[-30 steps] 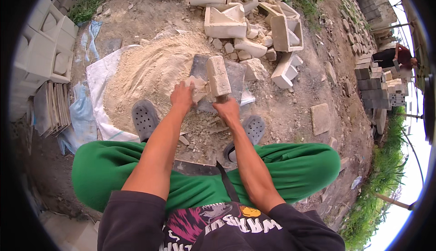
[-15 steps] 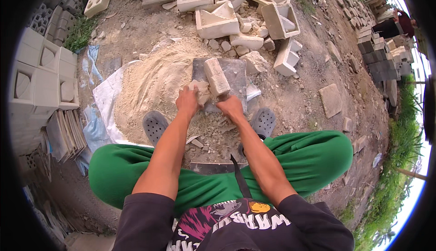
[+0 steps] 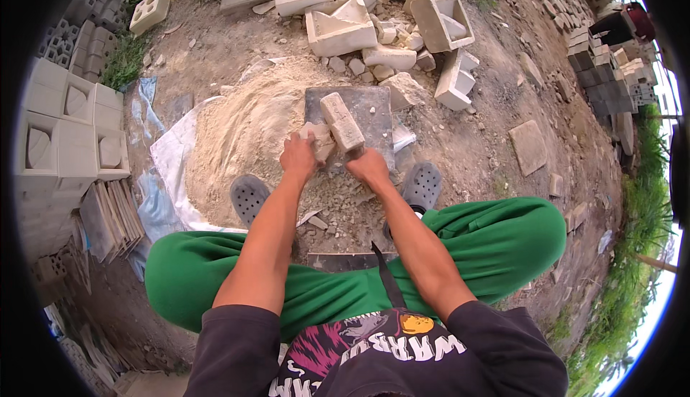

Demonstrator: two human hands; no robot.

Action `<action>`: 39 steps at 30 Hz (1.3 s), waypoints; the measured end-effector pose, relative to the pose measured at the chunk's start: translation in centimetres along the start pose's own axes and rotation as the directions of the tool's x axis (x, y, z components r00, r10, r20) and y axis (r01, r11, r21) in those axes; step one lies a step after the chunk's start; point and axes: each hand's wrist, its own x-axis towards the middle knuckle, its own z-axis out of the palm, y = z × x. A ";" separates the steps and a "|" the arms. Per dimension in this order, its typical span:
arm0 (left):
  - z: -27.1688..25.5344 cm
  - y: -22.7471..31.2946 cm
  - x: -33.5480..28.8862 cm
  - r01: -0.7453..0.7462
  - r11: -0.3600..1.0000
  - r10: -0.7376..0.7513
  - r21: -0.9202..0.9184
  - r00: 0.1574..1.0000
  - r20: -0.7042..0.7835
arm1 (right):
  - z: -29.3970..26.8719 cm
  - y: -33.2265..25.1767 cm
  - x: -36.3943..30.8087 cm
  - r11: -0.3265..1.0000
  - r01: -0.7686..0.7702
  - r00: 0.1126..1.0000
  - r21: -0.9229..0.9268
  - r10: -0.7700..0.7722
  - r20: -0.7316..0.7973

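Note:
My left hand (image 3: 298, 156) is closed on a pale, broken chunk of block (image 3: 321, 140), which rests on a dark square slab (image 3: 376, 100) on the ground. My right hand (image 3: 369, 169) grips what looks like a mallet (image 3: 342, 121) with a long, dusty, block-shaped head. Its handle is mostly hidden by my fist and the head. The mallet head lies tilted over the slab, against or just beside the chunk; I cannot tell whether they touch. Crumbs and small fragments (image 3: 343, 190) lie at the slab's near edge.
A mound of tan crushed grit (image 3: 241, 131) spreads over a white sheet (image 3: 172, 144) at the left. Broken vent blocks (image 3: 341, 25) are heaped beyond the slab. Finished blocks (image 3: 75, 142) stand stacked at far left. A person (image 3: 636, 23) is at far right, near grey blocks (image 3: 602, 74).
The whole view has shifted slightly. Both hands, the chunk and the mallet keep nearly the same places on the slab.

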 end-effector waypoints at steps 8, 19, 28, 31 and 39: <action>0.3 0.9 0.0 0.003 1.000 -0.003 -0.001 1.000 -0.006 | -0.2 -1.1 -0.5 0.950 0.298 0.933 0.087 -0.271 -0.238; 0.2 0.1 -0.4 0.016 0.997 -0.016 -0.079 1.000 -0.003 | -0.8 -1.2 -0.2 0.998 0.063 0.995 0.024 -0.061 -0.073; -0.3 0.9 -0.1 0.013 1.000 -0.013 0.007 1.000 0.027 | 2.9 2.4 0.5 0.997 0.016 0.991 -0.070 -0.025 -0.131; -0.1 0.7 0.0 0.016 1.000 -0.016 -0.001 1.000 0.012 | 1.7 2.2 1.3 1.000 -0.014 1.000 -0.011 0.014 0.010; -0.2 0.5 -0.4 0.022 0.999 -0.022 -0.039 1.000 0.008 | -5.2 2.9 2.3 0.999 -0.001 0.960 0.049 0.015 -0.280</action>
